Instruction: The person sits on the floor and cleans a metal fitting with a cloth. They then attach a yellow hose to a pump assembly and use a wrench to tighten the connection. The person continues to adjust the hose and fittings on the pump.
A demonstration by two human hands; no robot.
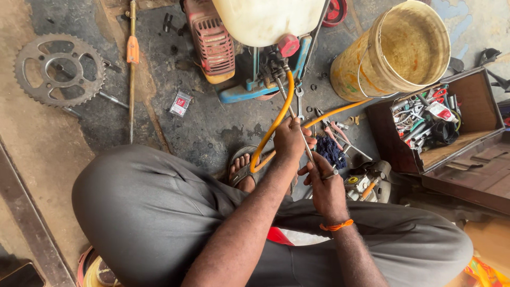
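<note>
My left hand [290, 139] grips an orange hose [276, 123] that curves up to the fittings of a power sprayer [249, 48] with a red engine, a blue frame and a white tank. My right hand [325, 183], with an orange thread at the wrist, holds a thin metal tool [306, 148] against the hose just beside the left hand. My bent knees in grey trousers [154, 212] fill the foreground, and my sandalled foot [243, 169] rests under the hose.
A yellow bucket [396, 53] lies tilted at the upper right. A brown wooden toolbox [441, 125] full of tools stands at the right. A chain sprocket [58, 69] and a long rod [132, 69] lie at the left. Pliers, a blue rag [332, 151] and a small engine part [366, 183] sit near my hands.
</note>
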